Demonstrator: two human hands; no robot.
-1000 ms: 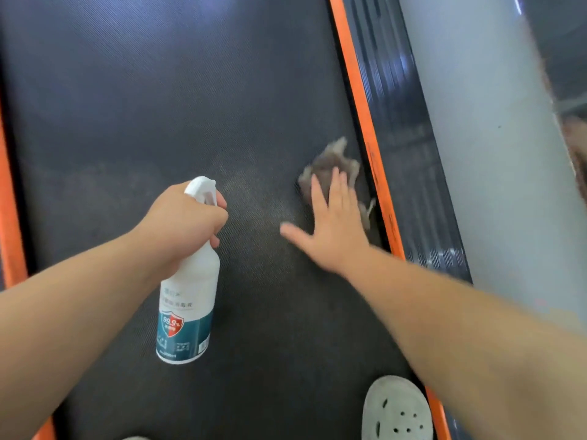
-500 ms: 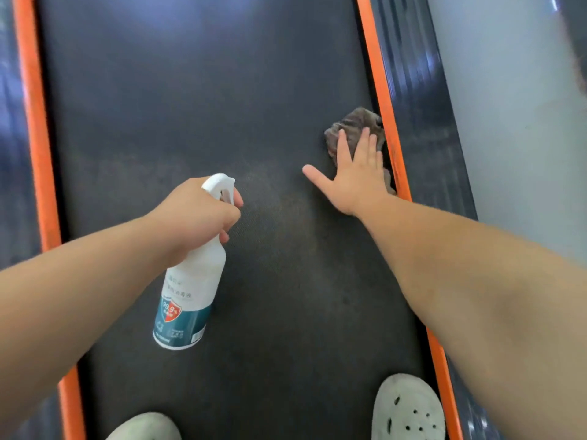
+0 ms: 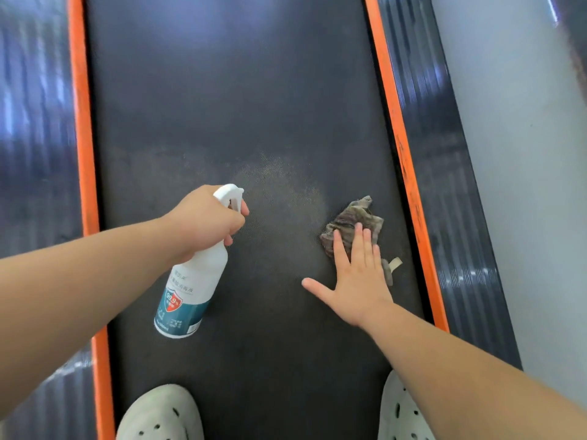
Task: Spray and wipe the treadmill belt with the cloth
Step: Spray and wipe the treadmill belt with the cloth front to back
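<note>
Right hand (image 3: 359, 277) flat, fingers spread, pressing cloth (image 3: 352, 223); cloth slid back from orange edge (image 3: 409, 173). Left hand (image 3: 203, 223) grips bottle (image 3: 190, 290). Belt (image 3: 238, 106) wiping continues.

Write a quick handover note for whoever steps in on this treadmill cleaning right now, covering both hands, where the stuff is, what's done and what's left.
Left hand: gripping the spray bottle by its trigger head, nozzle aimed forward over the belt.
Right hand: open, pressed flat on the grey cloth, near the right orange edge strip.
Done: a lighter, misted-looking patch lies mid-belt, just left of the cloth.
Left: wipe that patch, then spray and wipe the remaining belt; the far part looks untouched.
</note>
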